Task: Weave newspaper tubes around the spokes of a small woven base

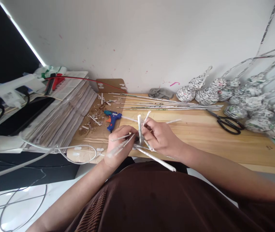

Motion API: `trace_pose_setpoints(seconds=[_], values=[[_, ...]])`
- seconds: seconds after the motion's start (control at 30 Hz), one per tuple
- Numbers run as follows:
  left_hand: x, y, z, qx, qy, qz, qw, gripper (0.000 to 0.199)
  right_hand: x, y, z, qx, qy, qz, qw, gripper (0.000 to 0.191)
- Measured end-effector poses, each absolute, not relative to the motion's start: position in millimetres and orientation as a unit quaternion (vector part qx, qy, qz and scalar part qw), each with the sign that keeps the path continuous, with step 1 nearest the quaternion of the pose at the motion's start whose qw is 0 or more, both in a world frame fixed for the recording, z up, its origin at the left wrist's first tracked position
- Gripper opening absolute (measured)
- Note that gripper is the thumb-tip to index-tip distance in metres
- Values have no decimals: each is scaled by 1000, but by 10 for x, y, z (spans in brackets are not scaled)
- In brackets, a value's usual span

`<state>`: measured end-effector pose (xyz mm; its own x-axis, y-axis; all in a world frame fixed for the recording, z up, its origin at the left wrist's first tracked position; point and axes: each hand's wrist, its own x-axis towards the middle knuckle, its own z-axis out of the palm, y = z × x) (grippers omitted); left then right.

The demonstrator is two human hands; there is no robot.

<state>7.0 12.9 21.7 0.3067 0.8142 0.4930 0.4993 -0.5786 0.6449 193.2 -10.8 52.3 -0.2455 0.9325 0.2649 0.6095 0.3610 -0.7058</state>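
Note:
Several rolled paper strips meet in a small woven piece (138, 141) between my hands, above the table's front edge. My left hand (121, 145) is closed around its left side, with thin strips sticking out across the fingers. On the right, my right hand (160, 135) pinches one paper strip (148, 116) between thumb and fingers. Another strip (139, 124) stands upright between the hands, and a longer one (158, 158) points down to the right. Both palms are hidden.
A blue glue gun (113, 120) lies on cardboard (89, 135) beside paper scraps. Long paper sticks (161, 102) lie behind my hands. Black scissors (229, 124) and woven gourd shapes (207, 95) are at the right. Stacked newspapers (73, 109) hold a phone (26, 112).

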Motion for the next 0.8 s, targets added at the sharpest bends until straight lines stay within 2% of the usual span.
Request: trace_pose_setpoints(seconds=[0.2,0.27,0.33,0.43,0.5,0.67,0.8], values=[[31,101,202,804,409,390,187,10,1969,-50,495,-581,-722,252,279,11],[31,99,195,800,411,396,186,10,1951,-54,414,-553,-703,296,336,8],[38,104,185,795,413,404,185,9,1908,-68,323,-512,-667,311,442,6],[43,110,163,786,414,416,194,7,1851,-79,249,-493,-620,302,530,17],[38,107,137,779,415,425,203,7,1852,-61,257,-526,-612,307,505,16],[28,97,82,769,396,450,221,8,1913,37,310,-581,-635,378,341,13],[64,104,121,766,394,458,221,9,1853,93,254,-540,-568,478,397,11]])
